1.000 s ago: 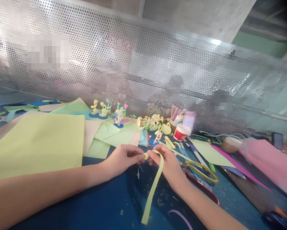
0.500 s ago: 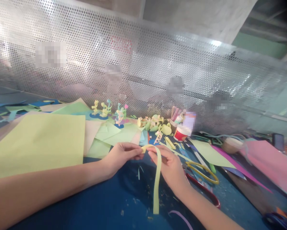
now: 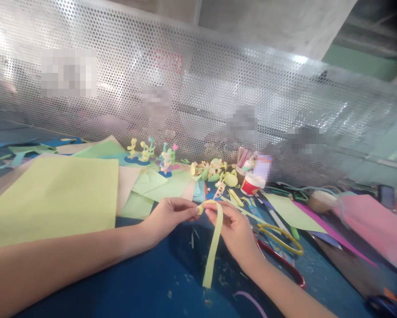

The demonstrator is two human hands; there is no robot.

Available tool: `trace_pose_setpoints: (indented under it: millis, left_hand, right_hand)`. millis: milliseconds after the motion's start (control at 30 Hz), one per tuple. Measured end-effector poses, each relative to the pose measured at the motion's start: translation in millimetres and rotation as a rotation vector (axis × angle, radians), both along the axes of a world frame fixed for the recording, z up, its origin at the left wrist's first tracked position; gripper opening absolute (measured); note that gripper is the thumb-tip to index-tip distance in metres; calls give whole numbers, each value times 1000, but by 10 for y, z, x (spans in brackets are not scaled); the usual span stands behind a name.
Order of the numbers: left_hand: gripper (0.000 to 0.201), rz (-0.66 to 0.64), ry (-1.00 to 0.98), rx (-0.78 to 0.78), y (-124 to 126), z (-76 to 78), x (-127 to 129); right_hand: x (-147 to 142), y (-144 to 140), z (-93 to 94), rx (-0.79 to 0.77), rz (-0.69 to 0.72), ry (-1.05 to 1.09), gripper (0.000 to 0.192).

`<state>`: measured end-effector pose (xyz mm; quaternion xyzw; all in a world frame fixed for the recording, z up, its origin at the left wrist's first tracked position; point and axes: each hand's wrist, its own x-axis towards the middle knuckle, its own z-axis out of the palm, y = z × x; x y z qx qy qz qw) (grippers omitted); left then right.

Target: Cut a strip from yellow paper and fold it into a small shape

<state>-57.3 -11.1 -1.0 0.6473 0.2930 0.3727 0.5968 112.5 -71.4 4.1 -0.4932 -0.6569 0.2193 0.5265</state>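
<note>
Forearms [image 3: 69,258] slant in over the blue table [image 3: 119,287], left hand [image 3: 168,221] and right hand [image 3: 236,232] both pinching a yellow strip [image 3: 213,251].

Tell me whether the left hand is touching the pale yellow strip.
Touching: the head view shows the left hand pinching one end of the pale yellow strip between thumb and fingers.

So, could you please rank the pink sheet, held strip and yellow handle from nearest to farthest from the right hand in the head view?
1. Held strip: touching the right hand.
2. Yellow handle: just right of that hand.
3. Pink sheet: farther right, beyond the handle.
</note>
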Motion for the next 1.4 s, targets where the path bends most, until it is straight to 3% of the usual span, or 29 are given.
trace_pose_setpoints:
  millis: [700, 933, 1067, 1400]
  left_hand:
    - [18, 0, 122, 187, -71, -14, -9]
    - [20, 36, 94, 153, -48, 21, 7]
    - [24, -23, 62, 83, -14, 2, 11]
    - [23, -69, 48, 25, -20, 83, -10]
  right_hand:
    - [-33, -10, 61, -112, 39, 41, 7]
    - [-22, 12, 51, -217, 87, 111, 9]
    - [-42, 25, 52, -319, 98, 231, 19]
    - [-38, 17, 48, -277, 89, 274, 25]
